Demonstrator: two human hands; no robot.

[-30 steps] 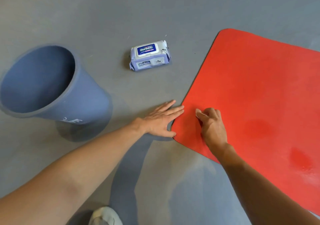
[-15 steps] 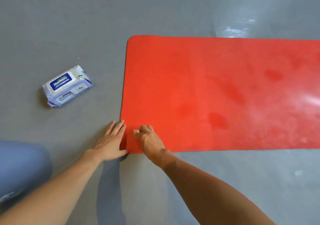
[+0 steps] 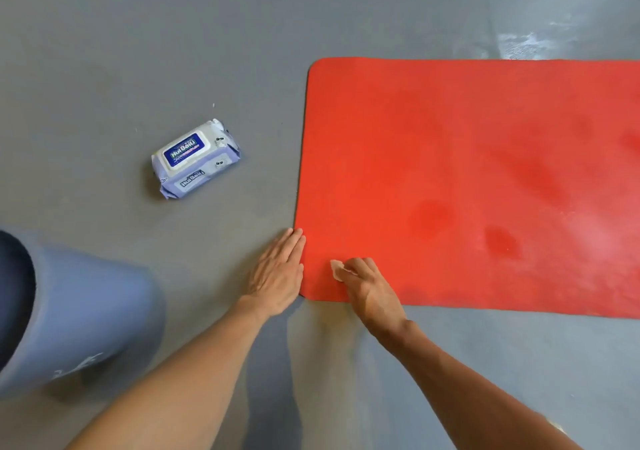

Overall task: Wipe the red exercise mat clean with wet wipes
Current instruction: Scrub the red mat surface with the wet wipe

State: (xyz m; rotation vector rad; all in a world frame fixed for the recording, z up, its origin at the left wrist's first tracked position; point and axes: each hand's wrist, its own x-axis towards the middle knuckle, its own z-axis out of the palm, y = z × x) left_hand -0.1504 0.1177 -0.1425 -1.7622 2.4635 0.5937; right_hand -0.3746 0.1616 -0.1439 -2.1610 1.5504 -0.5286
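The red exercise mat (image 3: 450,172) lies flat on the grey floor and runs off the right edge, with darker damp patches near its middle. My left hand (image 3: 278,273) lies flat with straight fingers on the floor, touching the mat's near left edge. My right hand (image 3: 363,285) sits on the mat's near left corner with fingers curled round a small pale wet wipe (image 3: 336,269), of which only a corner shows. A purple and white pack of wet wipes (image 3: 195,158) lies closed on the floor left of the mat.
A blue-grey plastic bin (image 3: 86,314) lies on its side at the left edge, close to my left forearm. Grey floor (image 3: 138,51) surrounds the mat. A shiny patch (image 3: 523,45) marks the floor beyond the mat's far edge.
The view swung right and then back a little, so the bin is at the left again. Both hands stay at the mat's near left corner. A corner of the wipe now shows.
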